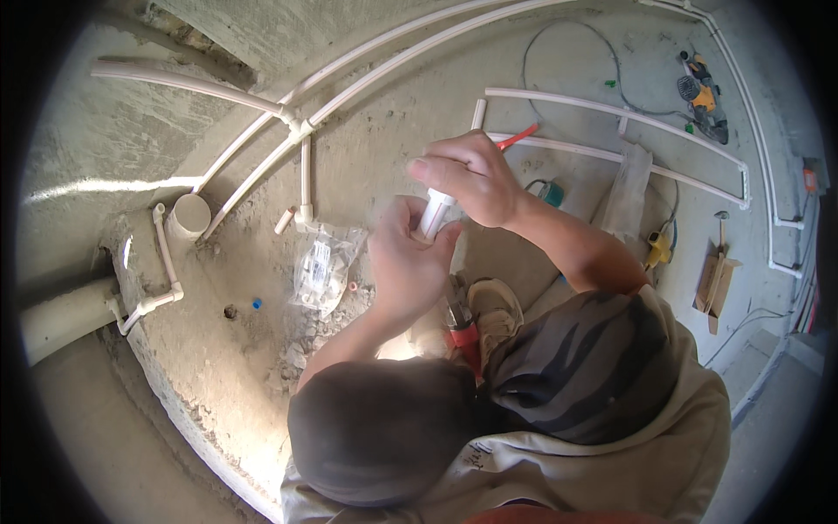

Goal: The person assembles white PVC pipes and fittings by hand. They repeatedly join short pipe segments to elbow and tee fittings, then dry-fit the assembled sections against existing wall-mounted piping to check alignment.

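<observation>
My left hand (pixel 403 262) is closed around a short white plastic pipe (pixel 431 220), its thumb and fingers around the lower part. A white collar-shaped pipe fitting (pixel 442 197) sits at the pipe's upper end. Closed over that fitting is my right hand (pixel 478 179), which hides its top. Just beyond the right hand a red strip-like handle (pixel 520 137) sticks out; I cannot tell whether it is held or lies behind. Beneath the hands, beside my shoe (pixel 495 314), stands a red and metal tool (pixel 463 327), partly hidden by my knees.
White pipes (pixel 305 175) run along the wall and floor. On the left are a clear bag of fittings (pixel 323 271), rubble (pixel 305 345), a wide pipe stub (pixel 188 218) and a blue cap (pixel 257 304). A yellow-black power tool (pixel 701 96) and cardboard box (pixel 717 286) lie right.
</observation>
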`<state>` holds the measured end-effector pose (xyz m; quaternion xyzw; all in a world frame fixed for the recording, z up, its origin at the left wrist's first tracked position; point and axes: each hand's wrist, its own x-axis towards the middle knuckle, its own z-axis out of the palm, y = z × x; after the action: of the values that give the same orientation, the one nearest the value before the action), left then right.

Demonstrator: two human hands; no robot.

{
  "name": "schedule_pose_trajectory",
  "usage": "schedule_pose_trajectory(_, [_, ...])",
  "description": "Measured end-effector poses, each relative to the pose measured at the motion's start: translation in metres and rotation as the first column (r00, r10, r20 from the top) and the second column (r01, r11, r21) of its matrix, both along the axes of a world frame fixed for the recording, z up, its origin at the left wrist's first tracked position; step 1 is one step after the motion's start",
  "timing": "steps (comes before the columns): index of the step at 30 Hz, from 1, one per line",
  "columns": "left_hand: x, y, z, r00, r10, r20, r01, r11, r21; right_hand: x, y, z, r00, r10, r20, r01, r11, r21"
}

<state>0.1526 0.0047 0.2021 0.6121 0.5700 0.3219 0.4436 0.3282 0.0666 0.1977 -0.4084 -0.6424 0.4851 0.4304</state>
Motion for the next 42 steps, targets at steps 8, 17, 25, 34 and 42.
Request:
schedule_pose_trajectory(8, [0.004,-0.003,0.007,0.998,0.028,0.056,-0.02,0.991,-0.132,-0.003,-0.007,0.0,0.994,-0.031,0.106,0.011,0.983,0.184])
schedule_pose_trajectory(17, [0.004,-0.023,-0.005,0.876,0.111,0.47,0.181,0.827,-0.532,-0.006,-0.024,-0.009,0.994,-0.081,0.076,0.041,0.904,0.426])
schedule_pose_trajectory(25, [-0.002,-0.038,-0.024,0.69,0.279,0.668,0.284,0.745,-0.604,-0.011,-0.028,-0.018,0.999,0.017,0.04,-0.029,0.945,0.325])
schedule_pose_trajectory(34, [-0.003,-0.025,-0.017,0.841,0.112,0.529,0.248,0.789,-0.562,-0.012,-0.025,-0.013,0.996,-0.048,0.078,0.026,0.966,0.256])
schedule_pose_trajectory(42, [-0.007,-0.032,-0.026,0.747,-0.108,0.656,0.472,0.781,-0.41,-0.01,-0.039,0.006,0.994,-0.048,0.1,0.004,0.919,0.395])
